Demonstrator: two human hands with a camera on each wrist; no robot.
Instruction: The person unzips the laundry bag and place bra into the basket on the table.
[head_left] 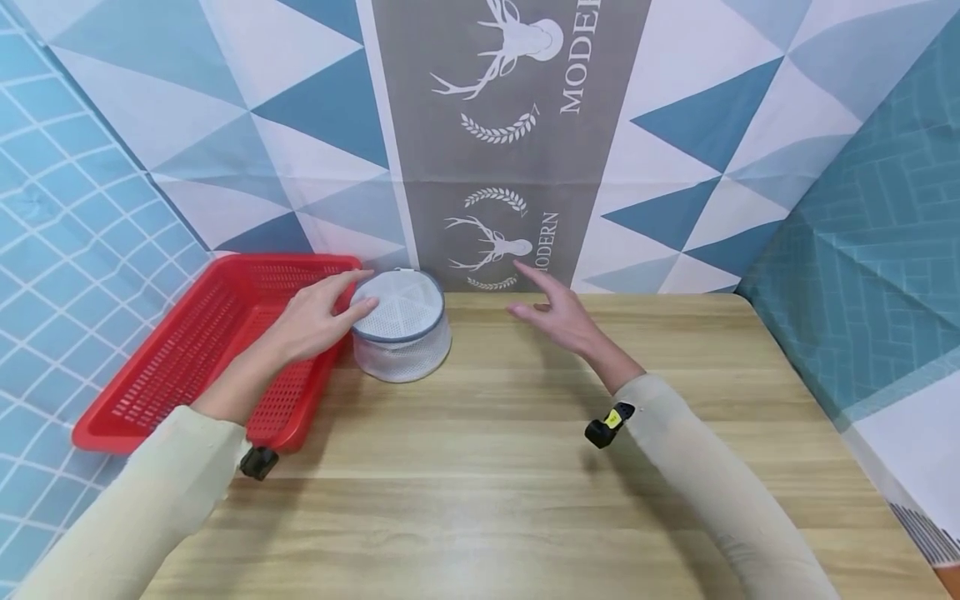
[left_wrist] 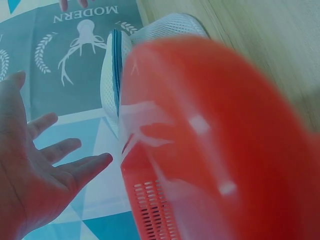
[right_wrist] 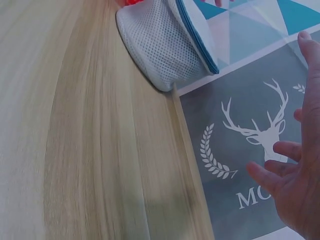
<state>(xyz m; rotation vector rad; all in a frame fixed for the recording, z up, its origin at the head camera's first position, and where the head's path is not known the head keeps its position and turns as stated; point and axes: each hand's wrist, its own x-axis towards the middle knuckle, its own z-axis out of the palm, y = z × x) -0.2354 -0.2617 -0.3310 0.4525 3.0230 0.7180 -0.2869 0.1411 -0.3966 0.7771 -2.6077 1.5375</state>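
"Checking first: where is the round white mesh bag with the blue-grey zipped rim [head_left: 403, 354] sitting?"

"It's standing on the pale wood-grain surface [head_left: 480, 467], just left of centre in the head view, just beside the red perforated plastic basket [head_left: 285, 259]."

"And how are the grips looking?"

"The left grip [head_left: 318, 317] is overlapping the bag's left edge there, fingers parted and holding nothing; whether it's touching, I cannot tell. The right grip [head_left: 558, 318] is hanging well apart, right of centre, thumb and fingers spread, holding nothing too."

"So what is the reach asking for?"

"I'm judging that both sides are needing support: bringing the right grip to the bag's right wall, palms facing. The mesh is looking soft, so pressing lightly and evenly should be keeping its round shape."
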